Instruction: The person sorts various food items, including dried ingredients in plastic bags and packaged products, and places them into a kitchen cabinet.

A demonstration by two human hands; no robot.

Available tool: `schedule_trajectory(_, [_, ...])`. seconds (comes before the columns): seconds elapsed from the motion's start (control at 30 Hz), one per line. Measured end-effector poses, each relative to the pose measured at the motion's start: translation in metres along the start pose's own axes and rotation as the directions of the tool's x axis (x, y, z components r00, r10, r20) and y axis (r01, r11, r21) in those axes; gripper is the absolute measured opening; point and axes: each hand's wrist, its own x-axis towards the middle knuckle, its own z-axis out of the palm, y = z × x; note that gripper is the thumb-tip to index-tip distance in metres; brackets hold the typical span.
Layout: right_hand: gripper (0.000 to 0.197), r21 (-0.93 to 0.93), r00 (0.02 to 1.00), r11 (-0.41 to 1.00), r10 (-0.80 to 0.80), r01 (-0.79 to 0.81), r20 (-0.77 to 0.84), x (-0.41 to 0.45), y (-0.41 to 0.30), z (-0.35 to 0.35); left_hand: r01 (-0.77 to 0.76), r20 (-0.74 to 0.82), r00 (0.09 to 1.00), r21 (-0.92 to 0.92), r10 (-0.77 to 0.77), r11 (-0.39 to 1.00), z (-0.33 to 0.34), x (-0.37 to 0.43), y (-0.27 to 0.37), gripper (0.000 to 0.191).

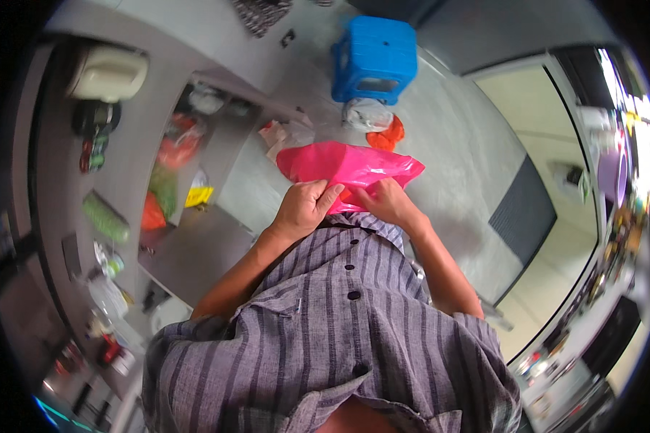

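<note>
A glossy pink plastic bag (pixel 352 162) spreads out in front of my waist. My left hand (pixel 303 205) grips its near edge on the left, with the thumb pointing inward along the plastic. On the other side, my right hand (pixel 391 201) pinches the same edge, fingers curled into the folds. A small orange patch shows between the two hands; whether it lies inside the bag or behind it I cannot tell. The bag's contents are hidden.
Beyond the bag, a blue plastic stool (pixel 379 59) stands on the grey floor, with a white plastic bag (pixel 367 115) and an orange bag (pixel 387 133) before it. Shelving with bags (pixel 181 143) lines the left. A cluttered counter (pixel 596 319) runs along the right.
</note>
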Motion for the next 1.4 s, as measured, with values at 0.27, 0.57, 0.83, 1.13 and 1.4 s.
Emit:
schedule_trajectory(0.27, [0.061, -0.061, 0.953, 0.981, -0.162, 0.183, 0.257, 0.015, 0.002, -0.029, 0.347, -0.417, 0.820, -0.184, -0.393, 0.920, 0.006, -0.059, -0.027, 0.032])
schedule_trajectory(0.57, [0.053, 0.151, 0.581, 0.857, -0.453, 0.492, 0.677, 0.094, -0.014, 0.001, 0.374, -0.719, 0.205, -0.570, -0.664, 0.732, 0.034, -0.128, -0.042, 0.038])
schedule_trajectory(0.83, [0.024, 0.030, 0.373, 0.523, -0.646, 0.852, 0.666, 0.139, -0.090, 0.113, 0.048, -0.593, -0.117, -0.804, -0.796, 0.592, 0.065, -0.174, -0.092, 0.039])
schedule_trajectory(1.13, [0.010, 0.321, -0.138, 0.237, -0.566, 0.917, 0.813, 0.147, -0.106, 0.251, 0.067, -0.281, -0.538, -0.954, -0.795, 0.292, 0.163, -0.231, -0.243, 0.044])
schedule_trajectory(1.4, [0.016, 0.435, -0.316, 0.296, -0.373, 0.851, 0.872, 0.105, -0.025, 0.364, 0.008, 0.113, -0.542, -0.990, -0.833, -0.140, 0.234, -0.208, -0.325, 0.083])
